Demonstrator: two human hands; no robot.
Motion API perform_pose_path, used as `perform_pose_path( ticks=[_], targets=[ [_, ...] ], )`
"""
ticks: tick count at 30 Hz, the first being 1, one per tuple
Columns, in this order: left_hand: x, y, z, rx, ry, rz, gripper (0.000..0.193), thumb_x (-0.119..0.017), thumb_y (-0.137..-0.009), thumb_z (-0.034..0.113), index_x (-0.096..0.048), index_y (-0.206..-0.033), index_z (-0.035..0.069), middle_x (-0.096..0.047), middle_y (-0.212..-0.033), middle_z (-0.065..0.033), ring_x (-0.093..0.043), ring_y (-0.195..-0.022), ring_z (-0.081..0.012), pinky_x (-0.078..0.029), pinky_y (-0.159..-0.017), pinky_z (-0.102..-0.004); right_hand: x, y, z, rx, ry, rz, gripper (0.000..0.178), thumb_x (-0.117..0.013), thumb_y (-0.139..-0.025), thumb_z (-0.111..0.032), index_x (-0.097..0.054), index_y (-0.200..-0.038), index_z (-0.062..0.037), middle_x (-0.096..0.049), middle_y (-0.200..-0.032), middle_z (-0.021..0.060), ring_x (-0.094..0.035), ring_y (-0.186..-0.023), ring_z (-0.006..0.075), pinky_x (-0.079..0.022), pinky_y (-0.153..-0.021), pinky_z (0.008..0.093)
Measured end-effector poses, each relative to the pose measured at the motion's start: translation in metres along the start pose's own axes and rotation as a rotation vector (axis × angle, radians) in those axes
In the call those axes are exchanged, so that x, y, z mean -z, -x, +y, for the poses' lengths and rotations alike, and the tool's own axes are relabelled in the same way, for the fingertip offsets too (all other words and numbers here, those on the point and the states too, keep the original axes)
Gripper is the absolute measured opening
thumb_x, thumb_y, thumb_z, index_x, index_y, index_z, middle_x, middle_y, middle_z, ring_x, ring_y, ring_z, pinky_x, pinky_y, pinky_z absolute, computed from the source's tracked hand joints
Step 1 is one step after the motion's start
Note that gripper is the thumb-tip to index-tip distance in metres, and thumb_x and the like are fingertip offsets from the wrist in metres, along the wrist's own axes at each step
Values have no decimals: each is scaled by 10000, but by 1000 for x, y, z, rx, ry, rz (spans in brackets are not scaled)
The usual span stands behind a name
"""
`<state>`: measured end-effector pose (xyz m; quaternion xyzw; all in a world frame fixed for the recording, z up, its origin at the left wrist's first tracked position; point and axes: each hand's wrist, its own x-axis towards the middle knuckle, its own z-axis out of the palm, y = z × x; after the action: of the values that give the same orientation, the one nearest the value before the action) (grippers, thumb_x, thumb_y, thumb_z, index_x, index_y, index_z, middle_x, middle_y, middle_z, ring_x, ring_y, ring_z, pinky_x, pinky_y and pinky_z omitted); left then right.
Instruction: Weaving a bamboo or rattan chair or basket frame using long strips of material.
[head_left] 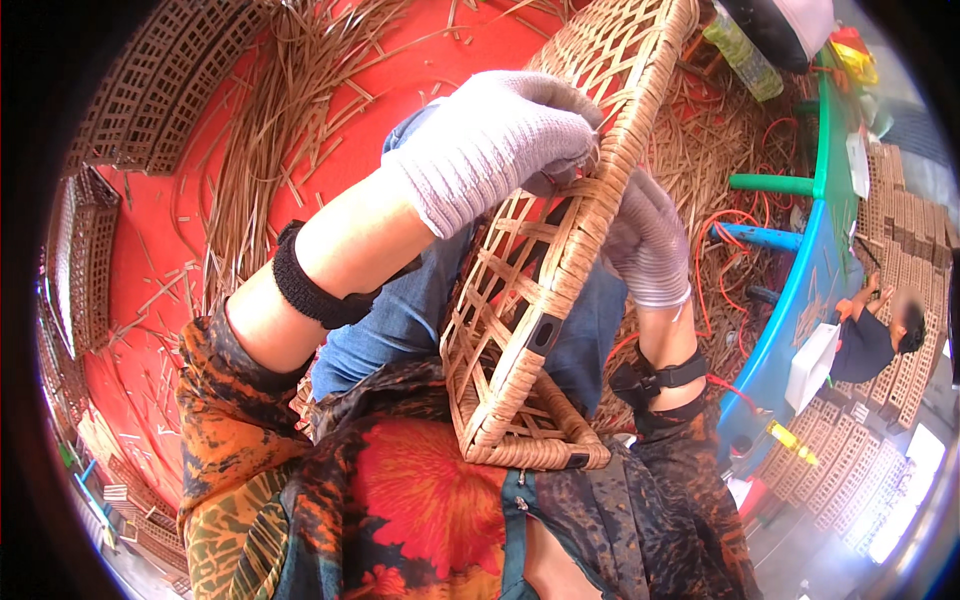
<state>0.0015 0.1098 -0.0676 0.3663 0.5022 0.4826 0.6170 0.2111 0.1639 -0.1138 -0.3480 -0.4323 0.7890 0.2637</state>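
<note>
A tan woven basket (575, 240) with an open lattice and a thickly wrapped rim leans across my lap, its near corner against my patterned top. My left hand (500, 140), in a pale knit glove, is closed at the rim with its fingers curled over the wrapped edge. Whether a strand is pinched there too, I cannot tell. On the far side of the rim, my right hand (650, 240), also gloved, is close against the basket wall. Its fingers are hidden behind the weave and slightly blurred. Small dark patches show along the rim.
Loose brown strips (265, 150) lie on the red floor covering (150, 260). Lattice panels (165, 85) are stacked at far left. To the right are more strips, an orange cord (700, 265), a blue and green table edge (790, 290), a green bottle (745, 60) and another person (868, 345).
</note>
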Motion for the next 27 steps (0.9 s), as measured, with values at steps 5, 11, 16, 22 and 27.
perform_pose_path(
  ticks=[5,11,16,22,27],
  targets=[
    [8,1,-9,15,173,-40,312,-586,-843,150,-614,-1117,3,-642,-857,-49,-632,-741,-111,-538,-701,-249,-30,0,-4,-34,-38,65,296,-565,-943,-209,-581,-1140,11,-568,-799,-6,-458,-578,38,-369,-517,174],
    [2,13,-18,-161,156,13,294,-611,-856,101,-620,-1139,24,-617,-927,1,-573,-845,-58,-480,-760,-205,-41,-2,-7,45,149,42,381,-558,-961,-254,-530,-1258,-17,-630,-939,18,-611,-766,66,-514,-652,180],
    [-6,12,-16,-358,-91,112,184,-633,-869,31,-671,-1048,26,-633,-924,10,-564,-811,-48,-477,-719,-200,-46,1,-28,3,174,-44,336,-489,-976,-220,-551,-1243,-25,-624,-889,8,-587,-718,58,-487,-629,181],
    [-10,19,43,-538,-193,152,158,-605,-882,43,-649,-1023,-12,-652,-902,-46,-601,-761,-99,-475,-692,-213,-20,-1,-35,719,659,115,242,-629,-900,-154,-607,-1098,-17,-658,-843,58,-623,-737,114,-514,-692,261],
    [-79,12,84,-742,16,-263,250,-707,-845,175,-624,-1015,11,-666,-839,-98,-652,-684,-139,-538,-598,-238,-44,32,-61,938,1032,165,193,-634,-900,-184,-647,-1040,-53,-659,-810,69,-646,-695,127,-529,-656,260]
  ],
)
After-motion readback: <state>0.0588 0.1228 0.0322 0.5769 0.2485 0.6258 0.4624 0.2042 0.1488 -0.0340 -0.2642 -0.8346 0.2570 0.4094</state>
